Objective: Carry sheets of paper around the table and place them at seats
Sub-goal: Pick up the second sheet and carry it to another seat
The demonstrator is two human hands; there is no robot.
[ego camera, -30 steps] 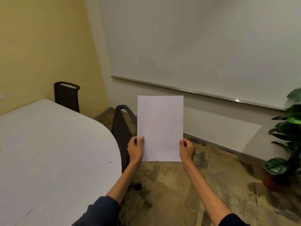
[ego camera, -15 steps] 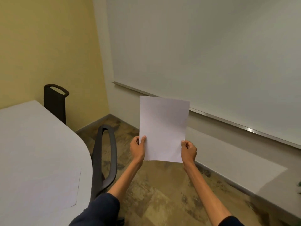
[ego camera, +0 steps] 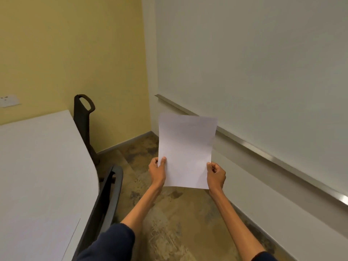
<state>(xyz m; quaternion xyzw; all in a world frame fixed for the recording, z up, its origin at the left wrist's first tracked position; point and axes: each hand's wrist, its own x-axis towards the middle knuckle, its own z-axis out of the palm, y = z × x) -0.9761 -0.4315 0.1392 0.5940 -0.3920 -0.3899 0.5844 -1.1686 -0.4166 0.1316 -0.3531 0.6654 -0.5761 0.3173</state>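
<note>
I hold blank white paper (ego camera: 186,149) upright in front of me, above the floor. My left hand (ego camera: 157,171) pinches its lower left edge, thumb on the front. My right hand (ego camera: 215,175) grips its lower right edge. Whether it is one sheet or a thin stack, I cannot tell. The white table (ego camera: 37,166) fills the left of the view. A sheet (ego camera: 56,242) lies flat on it near the bottom edge. The paper I hold is well to the right of the table, past a chair.
A black chair (ego camera: 107,196) stands pushed against the table's edge just left of my left arm. A second black chair (ego camera: 83,117) stands at the far end by the yellow wall. A whiteboard with a metal rail (ego camera: 244,142) runs along the right. Mottled brown floor lies between.
The view has swung left along the table's end: the plant went out of sight, the near chair slid to the lower left, the far chair came closer. Both hands kept their hold.
</note>
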